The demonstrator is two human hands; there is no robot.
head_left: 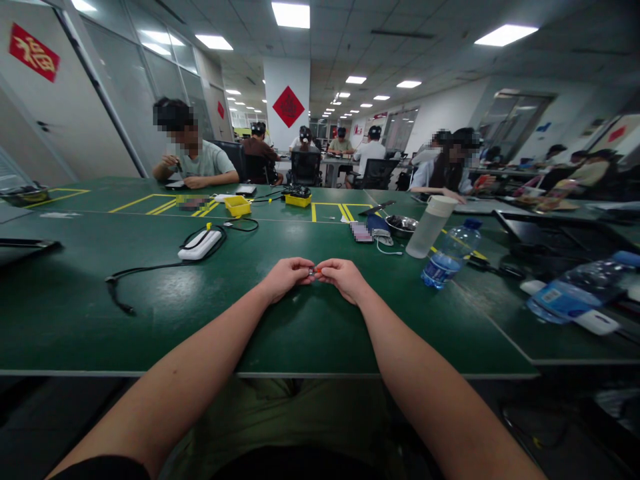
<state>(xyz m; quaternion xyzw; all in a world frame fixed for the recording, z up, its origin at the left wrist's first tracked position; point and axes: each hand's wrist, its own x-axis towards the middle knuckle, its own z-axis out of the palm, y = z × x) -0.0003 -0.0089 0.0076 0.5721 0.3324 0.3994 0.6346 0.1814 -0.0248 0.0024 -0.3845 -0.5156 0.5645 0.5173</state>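
Observation:
Both hands meet above the green tabletop, close to my body, fingertips almost touching. My left hand (287, 279) pinches a small silvery piece (311, 271) between thumb and fingers. Against it, my right hand (344, 277) grips a small orange piece (319, 269) in its fingertips. The two pieces touch or lie very close together; which, I cannot tell. Fingers cover most of both, and they are too small to name more exactly.
Left of my hands lies a white power bank (200, 245) with a black cable. To the right stand a frosted bottle (431, 227) and a plastic water bottle (450, 257), near a metal bowl (401, 225). Yellow trays (237, 206) sit farther back. A person (200, 160) works across the table.

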